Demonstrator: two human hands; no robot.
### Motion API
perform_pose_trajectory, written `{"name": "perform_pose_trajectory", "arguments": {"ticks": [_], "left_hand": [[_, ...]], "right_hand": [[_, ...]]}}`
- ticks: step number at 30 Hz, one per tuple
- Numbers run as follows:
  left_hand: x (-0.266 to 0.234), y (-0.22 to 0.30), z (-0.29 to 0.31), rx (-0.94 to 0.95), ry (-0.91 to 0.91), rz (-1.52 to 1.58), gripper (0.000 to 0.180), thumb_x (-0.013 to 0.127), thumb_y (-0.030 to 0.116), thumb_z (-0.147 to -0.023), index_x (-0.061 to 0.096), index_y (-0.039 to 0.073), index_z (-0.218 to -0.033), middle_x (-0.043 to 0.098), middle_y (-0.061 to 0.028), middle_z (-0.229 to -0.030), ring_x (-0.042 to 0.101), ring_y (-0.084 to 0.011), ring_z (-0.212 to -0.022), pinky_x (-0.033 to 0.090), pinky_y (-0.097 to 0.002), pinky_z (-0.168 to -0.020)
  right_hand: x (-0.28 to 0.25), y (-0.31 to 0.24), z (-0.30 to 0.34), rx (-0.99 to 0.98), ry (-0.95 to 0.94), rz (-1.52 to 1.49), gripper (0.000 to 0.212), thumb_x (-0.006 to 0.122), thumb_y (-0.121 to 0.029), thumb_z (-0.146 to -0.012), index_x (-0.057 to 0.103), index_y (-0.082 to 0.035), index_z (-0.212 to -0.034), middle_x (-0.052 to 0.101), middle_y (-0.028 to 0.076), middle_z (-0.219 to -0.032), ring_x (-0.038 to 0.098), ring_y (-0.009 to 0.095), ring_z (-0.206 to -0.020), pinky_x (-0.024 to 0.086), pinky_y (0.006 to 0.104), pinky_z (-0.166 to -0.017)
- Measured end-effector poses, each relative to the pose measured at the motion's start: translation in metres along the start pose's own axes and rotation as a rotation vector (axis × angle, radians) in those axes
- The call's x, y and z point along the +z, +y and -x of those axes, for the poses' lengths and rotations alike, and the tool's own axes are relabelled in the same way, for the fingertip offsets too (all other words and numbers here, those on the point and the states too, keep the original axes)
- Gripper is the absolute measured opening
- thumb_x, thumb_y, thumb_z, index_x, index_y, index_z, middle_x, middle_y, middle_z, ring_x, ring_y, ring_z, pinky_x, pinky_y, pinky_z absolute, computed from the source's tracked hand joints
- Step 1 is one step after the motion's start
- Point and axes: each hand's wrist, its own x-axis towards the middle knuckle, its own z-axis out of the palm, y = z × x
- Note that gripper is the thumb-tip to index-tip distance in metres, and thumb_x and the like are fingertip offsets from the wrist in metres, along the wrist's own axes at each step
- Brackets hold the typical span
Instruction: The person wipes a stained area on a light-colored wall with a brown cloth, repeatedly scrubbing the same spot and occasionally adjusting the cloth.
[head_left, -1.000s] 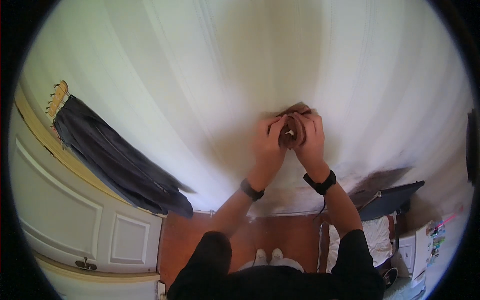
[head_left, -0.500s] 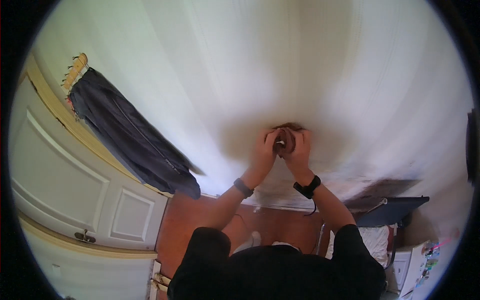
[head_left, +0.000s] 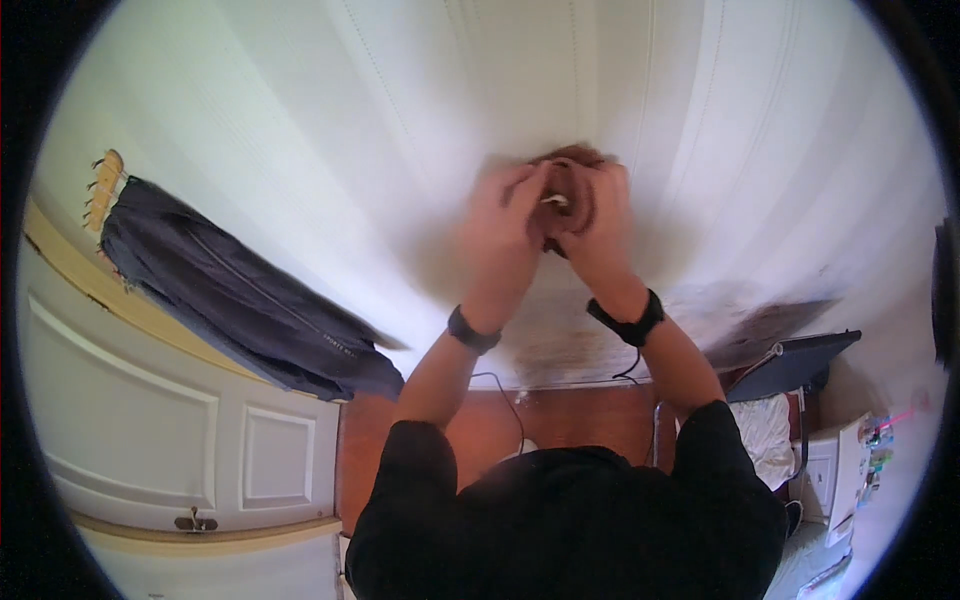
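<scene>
Both hands are raised against the pale wall [head_left: 430,130], one on each side of a bunched brown cloth [head_left: 574,190]. My left hand [head_left: 500,215], a little blurred, has its fingers closed on the cloth's left side. On the other side, my right hand [head_left: 603,212] grips it with curled fingers. A small white piece [head_left: 556,201] shows in the hollow between the folds; I cannot make out what it is. Dark bands circle both wrists. Part of the cloth's far side is hidden by my fingers.
Dark trousers [head_left: 240,290] hang from a wooden hook rack [head_left: 103,190] at the left, above a white door [head_left: 120,400]. At the right stand a dark chair back [head_left: 790,362], a white cloth [head_left: 765,435] and a white cabinet [head_left: 822,475]. A thin cable [head_left: 512,405] runs down to the brown floor [head_left: 590,425].
Both hands and the brown cloth have moved up in the picture and appear larger. The view has shifted, with the door and trousers sitting lower. Both hands keep hold of the cloth.
</scene>
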Motion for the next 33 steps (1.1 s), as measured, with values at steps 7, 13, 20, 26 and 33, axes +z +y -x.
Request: {"name": "perform_pose_trajectory", "arguments": {"ticks": [7, 13, 20, 26, 33], "left_hand": [[0.055, -0.012, 0.043, 0.111, -0.103, 0.166, 0.044, 0.065, -0.005, -0.071, 0.065, 0.007, -0.113, 0.06, -0.0115, -0.102, 0.059, -0.0281, -0.09, 0.051, -0.036, -0.075], [0.052, -0.02, 0.071, 0.133, -0.125, 0.081, 0.043, 0.066, -0.003, -0.069, 0.066, 0.005, -0.111, 0.06, -0.0109, -0.099, 0.06, -0.0267, -0.085, 0.052, -0.0351, -0.069], [0.043, -0.034, 0.104, 0.11, -0.162, 0.006, 0.042, 0.065, -0.005, -0.069, 0.067, 0.006, -0.109, 0.061, -0.011, -0.097, 0.062, -0.0274, -0.081, 0.052, -0.0346, -0.066], [0.039, -0.041, 0.11, -0.113, -0.216, 0.14, 0.039, 0.064, -0.007, -0.069, 0.066, 0.006, -0.106, 0.061, -0.0097, -0.096, 0.063, -0.0266, -0.082, 0.053, -0.0339, -0.064], [0.018, -0.009, 0.028, 0.015, -0.011, 0.017, 0.036, 0.064, -0.007, -0.069, 0.066, 0.007, -0.102, 0.063, -0.0075, -0.095, 0.063, -0.0259, -0.081, 0.052, -0.0347, -0.065]], "right_hand": [[-0.031, 0.033, 0.033, -0.069, -0.007, 0.212, 0.043, 0.069, 0.003, -0.065, 0.058, -0.005, -0.106, 0.058, 0.009, -0.098, 0.05, 0.031, -0.091, 0.045, 0.037, -0.077], [-0.014, 0.056, 0.072, -0.099, -0.017, 0.255, 0.044, 0.069, 0.002, -0.065, 0.057, -0.005, -0.107, 0.055, 0.009, -0.096, 0.05, 0.032, -0.09, 0.047, 0.0372, -0.072], [0.0, 0.069, 0.108, 0.007, -0.072, 0.229, 0.032, 0.071, -0.007, -0.074, 0.058, -0.008, -0.103, 0.056, 0.01, -0.094, 0.06, 0.029, -0.083, 0.052, 0.0375, -0.059], [0.002, 0.068, 0.103, -0.03, -0.123, 0.252, 0.026, 0.07, -0.01, -0.076, 0.06, -0.009, -0.1, 0.057, 0.009, -0.094, 0.06, 0.026, -0.08, 0.052, 0.0369, -0.058], [-0.007, 0.037, 0.022, -0.184, -0.065, 0.283, 0.031, 0.073, -0.016, -0.072, 0.052, -0.007, -0.093, 0.053, 0.014, -0.094, 0.057, 0.035, -0.081, 0.049, 0.0429, -0.066]]}}
